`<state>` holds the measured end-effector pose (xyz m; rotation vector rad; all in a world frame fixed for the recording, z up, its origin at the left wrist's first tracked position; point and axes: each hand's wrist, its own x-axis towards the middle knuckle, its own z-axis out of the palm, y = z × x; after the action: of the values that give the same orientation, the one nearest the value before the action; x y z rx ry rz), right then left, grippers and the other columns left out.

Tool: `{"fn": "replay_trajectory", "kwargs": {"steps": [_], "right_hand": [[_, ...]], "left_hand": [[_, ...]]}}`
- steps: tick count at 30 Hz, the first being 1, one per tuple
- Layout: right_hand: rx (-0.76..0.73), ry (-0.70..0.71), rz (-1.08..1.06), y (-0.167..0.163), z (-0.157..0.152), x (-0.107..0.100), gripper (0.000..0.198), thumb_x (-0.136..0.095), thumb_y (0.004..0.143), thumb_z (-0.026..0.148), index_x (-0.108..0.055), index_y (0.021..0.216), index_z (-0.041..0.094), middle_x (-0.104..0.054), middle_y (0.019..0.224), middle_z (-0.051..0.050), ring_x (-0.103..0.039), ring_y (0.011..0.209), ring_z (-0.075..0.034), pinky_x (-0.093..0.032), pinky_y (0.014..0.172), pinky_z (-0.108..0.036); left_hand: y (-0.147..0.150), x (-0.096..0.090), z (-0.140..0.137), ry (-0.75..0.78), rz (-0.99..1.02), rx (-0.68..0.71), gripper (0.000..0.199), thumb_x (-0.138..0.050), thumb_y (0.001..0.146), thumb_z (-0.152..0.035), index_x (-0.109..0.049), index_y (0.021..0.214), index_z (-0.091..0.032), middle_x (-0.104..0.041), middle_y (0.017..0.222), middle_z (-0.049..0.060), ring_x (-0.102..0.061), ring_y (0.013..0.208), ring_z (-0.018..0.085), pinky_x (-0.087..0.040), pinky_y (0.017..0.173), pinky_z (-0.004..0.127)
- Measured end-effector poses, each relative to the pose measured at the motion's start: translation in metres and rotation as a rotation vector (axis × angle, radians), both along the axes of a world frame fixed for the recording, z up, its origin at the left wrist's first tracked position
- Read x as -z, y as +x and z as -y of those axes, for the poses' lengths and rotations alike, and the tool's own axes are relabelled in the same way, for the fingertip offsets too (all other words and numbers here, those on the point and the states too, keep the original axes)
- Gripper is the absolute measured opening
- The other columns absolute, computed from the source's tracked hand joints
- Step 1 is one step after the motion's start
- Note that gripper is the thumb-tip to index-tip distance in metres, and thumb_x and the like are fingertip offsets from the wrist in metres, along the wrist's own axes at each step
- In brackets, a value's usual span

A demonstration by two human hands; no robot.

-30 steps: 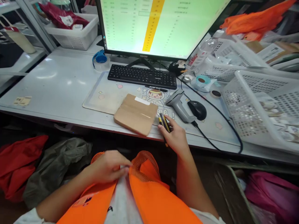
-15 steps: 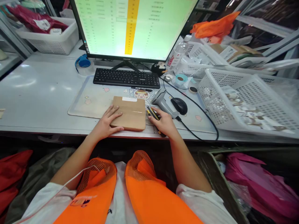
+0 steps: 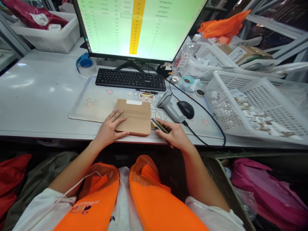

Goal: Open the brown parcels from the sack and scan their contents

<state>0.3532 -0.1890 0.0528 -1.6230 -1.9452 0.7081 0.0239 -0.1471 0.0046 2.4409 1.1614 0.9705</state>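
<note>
A flat brown cardboard box (image 3: 136,118) lies on the desk mat at the front edge of the desk, with a white label at its far edge. My left hand (image 3: 111,126) rests on the box's left side, fingers stretched out over its top and the thumb along the near edge. Just right of the box, my right hand (image 3: 175,134) is closed around a black and yellow utility knife (image 3: 161,127). The knife's front end points toward the box's right side; I cannot make out the blade.
A grey barcode scanner (image 3: 170,107) and a black mouse (image 3: 185,109) sit beyond my right hand, their cables trailing nearby. Behind the box are a keyboard (image 3: 130,79) and a monitor (image 3: 115,29). White baskets (image 3: 221,106) stand to the right, a tape roll (image 3: 86,65) at the left.
My right hand has drawn the utility knife slightly toward me and to the right, along the box's right side. My left hand and the box look almost unmoved.
</note>
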Motion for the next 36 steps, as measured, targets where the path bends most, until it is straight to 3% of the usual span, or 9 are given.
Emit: {"fn": "replay_trajectory", "kwargs": {"steps": [5, 10, 13, 16, 19, 23, 29, 36], "right_hand": [[-0.042, -0.057, 0.045, 0.016, 0.025, -0.001, 0.058, -0.070, 0.089, 0.041, -0.067, 0.142, 0.018, -0.071, 0.136, -0.011, -0.071, 0.118, -0.032, -0.055, 0.107, -0.047], [0.039, 0.181, 0.409, 0.020, -0.001, -0.037, 0.056, -0.062, 0.094, 0.035, -0.061, 0.147, 0.018, -0.072, 0.129, -0.015, -0.070, 0.112, -0.033, -0.056, 0.096, -0.045], [-0.102, 0.251, 0.667, -0.023, -0.031, -0.071, 0.052, -0.054, 0.099, 0.027, -0.056, 0.151, 0.025, -0.071, 0.127, -0.012, -0.071, 0.103, -0.029, -0.052, 0.081, -0.036], [-0.408, 0.209, 0.843, -0.086, -0.058, -0.093, 0.050, -0.047, 0.102, 0.018, -0.055, 0.151, 0.029, -0.071, 0.126, -0.011, -0.071, 0.095, -0.024, -0.043, 0.069, -0.029], [-0.627, 0.183, 0.953, -0.137, -0.073, -0.100, 0.045, -0.044, 0.104, 0.015, -0.059, 0.146, 0.023, -0.074, 0.113, -0.014, -0.071, 0.091, -0.025, -0.038, 0.064, -0.030], [-0.694, 0.181, 1.030, -0.163, -0.078, -0.097, 0.037, -0.043, 0.105, 0.014, -0.067, 0.133, 0.015, -0.075, 0.102, -0.016, -0.073, 0.090, -0.029, -0.038, 0.063, -0.032], [-0.656, 0.121, 1.088, -0.144, -0.069, -0.102, 0.031, -0.048, 0.102, 0.015, -0.071, 0.122, 0.012, -0.075, 0.102, -0.019, -0.074, 0.093, -0.031, -0.042, 0.066, -0.033], [-0.404, -0.050, 1.252, -0.063, -0.041, -0.107, 0.046, -0.045, 0.093, 0.004, -0.074, 0.127, 0.017, -0.077, 0.096, -0.017, -0.074, 0.083, -0.028, -0.040, 0.061, -0.034]], "left_hand": [[0.005, -0.005, 0.011, 0.025, -0.062, -0.040, 0.060, -0.075, 0.091, -0.047, -0.061, 0.143, -0.019, -0.050, 0.159, 0.014, -0.036, 0.155, 0.034, -0.038, 0.125, 0.056], [0.026, 0.002, 0.041, 0.104, -0.082, -0.170, 0.037, -0.058, 0.103, -0.034, -0.065, 0.138, -0.022, -0.058, 0.152, 0.011, -0.045, 0.150, 0.032, -0.035, 0.123, 0.057], [0.036, 0.012, 0.049, 0.123, -0.004, -0.216, 0.036, -0.060, 0.102, -0.033, -0.067, 0.136, -0.023, -0.062, 0.148, 0.011, -0.050, 0.145, 0.031, -0.041, 0.117, 0.053], [0.037, 0.017, 0.046, 0.122, 0.030, -0.219, 0.035, -0.062, 0.101, -0.033, -0.068, 0.135, -0.024, -0.064, 0.146, 0.010, -0.052, 0.143, 0.031, -0.043, 0.116, 0.051], [0.035, 0.016, 0.043, 0.126, 0.035, -0.204, 0.036, -0.062, 0.102, -0.034, -0.068, 0.135, -0.022, -0.064, 0.146, 0.010, -0.052, 0.143, 0.030, -0.044, 0.116, 0.049], [0.033, 0.014, 0.043, 0.134, 0.020, -0.196, 0.035, -0.062, 0.102, -0.035, -0.069, 0.133, -0.021, -0.065, 0.144, 0.010, -0.050, 0.145, 0.029, -0.045, 0.115, 0.048], [0.034, 0.013, 0.045, 0.137, -0.016, -0.225, 0.036, -0.061, 0.103, -0.035, -0.068, 0.135, -0.022, -0.064, 0.146, 0.009, -0.053, 0.142, 0.030, -0.044, 0.114, 0.049], [0.034, 0.011, 0.046, 0.097, -0.016, -0.217, 0.033, -0.059, 0.104, -0.036, -0.068, 0.134, -0.024, -0.064, 0.147, 0.008, -0.053, 0.142, 0.029, -0.042, 0.116, 0.051]]}}
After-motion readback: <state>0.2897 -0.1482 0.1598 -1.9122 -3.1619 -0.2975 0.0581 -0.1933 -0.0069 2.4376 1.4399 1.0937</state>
